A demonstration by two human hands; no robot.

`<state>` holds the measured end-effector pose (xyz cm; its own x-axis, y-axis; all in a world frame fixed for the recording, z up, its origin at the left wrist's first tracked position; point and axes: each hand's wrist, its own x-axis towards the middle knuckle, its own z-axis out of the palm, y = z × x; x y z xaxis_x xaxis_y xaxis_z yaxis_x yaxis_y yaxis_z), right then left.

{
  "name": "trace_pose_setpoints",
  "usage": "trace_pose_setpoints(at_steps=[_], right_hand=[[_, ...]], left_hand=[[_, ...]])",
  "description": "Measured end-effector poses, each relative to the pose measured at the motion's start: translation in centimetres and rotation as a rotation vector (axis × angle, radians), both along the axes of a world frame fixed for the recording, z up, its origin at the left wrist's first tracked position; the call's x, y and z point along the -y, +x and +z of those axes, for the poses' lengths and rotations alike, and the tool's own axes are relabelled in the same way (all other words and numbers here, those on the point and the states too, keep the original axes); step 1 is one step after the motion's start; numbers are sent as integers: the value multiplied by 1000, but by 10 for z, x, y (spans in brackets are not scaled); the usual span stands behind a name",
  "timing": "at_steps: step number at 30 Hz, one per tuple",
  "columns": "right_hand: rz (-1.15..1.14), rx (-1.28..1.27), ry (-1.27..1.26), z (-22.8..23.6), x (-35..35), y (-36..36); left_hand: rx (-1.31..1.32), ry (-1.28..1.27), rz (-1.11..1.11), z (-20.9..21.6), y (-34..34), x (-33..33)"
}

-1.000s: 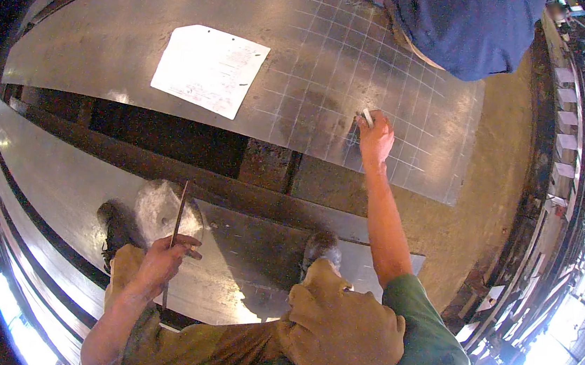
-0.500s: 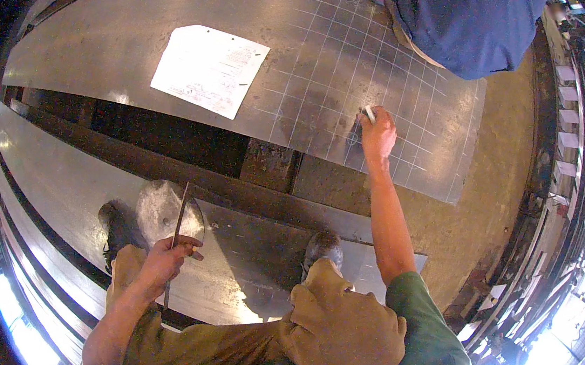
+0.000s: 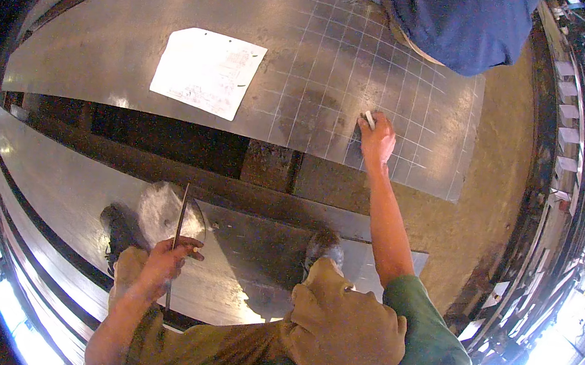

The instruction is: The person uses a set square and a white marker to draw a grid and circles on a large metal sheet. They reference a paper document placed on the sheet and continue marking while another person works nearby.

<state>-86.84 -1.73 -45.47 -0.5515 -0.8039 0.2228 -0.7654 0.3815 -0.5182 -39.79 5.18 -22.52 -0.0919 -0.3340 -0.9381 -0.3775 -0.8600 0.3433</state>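
Note:
My right hand (image 3: 377, 140) is closed on a short white chalk stick (image 3: 370, 119), low over a grey steel plate (image 3: 131, 33). White lines form a grid (image 3: 350, 61) on the plate's right part, and my hand hides some of them. Nearer my body, my left hand (image 3: 166, 263) grips a thin, straight metal strip (image 3: 182, 214), held edge-on above the lower plate. Something small and pale shows between that hand's fingers, too small to name. A white paper sheet (image 3: 208, 72) with writing lies on the steel plate, left of the grid.
Across the plate, a person in a dark blue cap (image 3: 455, 26) leans over the grid's far edge. A dark gap (image 3: 170, 139) separates the two plates. A round metal disc (image 3: 162, 216) lies by my boot (image 3: 119, 229). Racks (image 3: 556, 151) line the right side.
My right hand has shifted slightly, and the chalk in it is turned a little. A small circle mark beside that hand no longer shows clearly. My left hand stays almost still.

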Motion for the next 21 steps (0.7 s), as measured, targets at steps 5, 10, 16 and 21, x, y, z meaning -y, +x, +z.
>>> trace_pose_setpoints(at_steps=[5, 10, 16, 21], right_hand=[[0, 23, 23, 3, -1, 11], [-50, 28, -3, 9, -4, 8], [-165, 17, -38, 9, -22, -24], [-47, 33, 10, 10, -30, -22]], left_hand=[[45, -6, -18, -1, 3, -2], [63, -19, -60, -2, 2, -2], [-9, -137, -135, -10, 12, -6], [65, -36, -25, -2, 4, -5]])
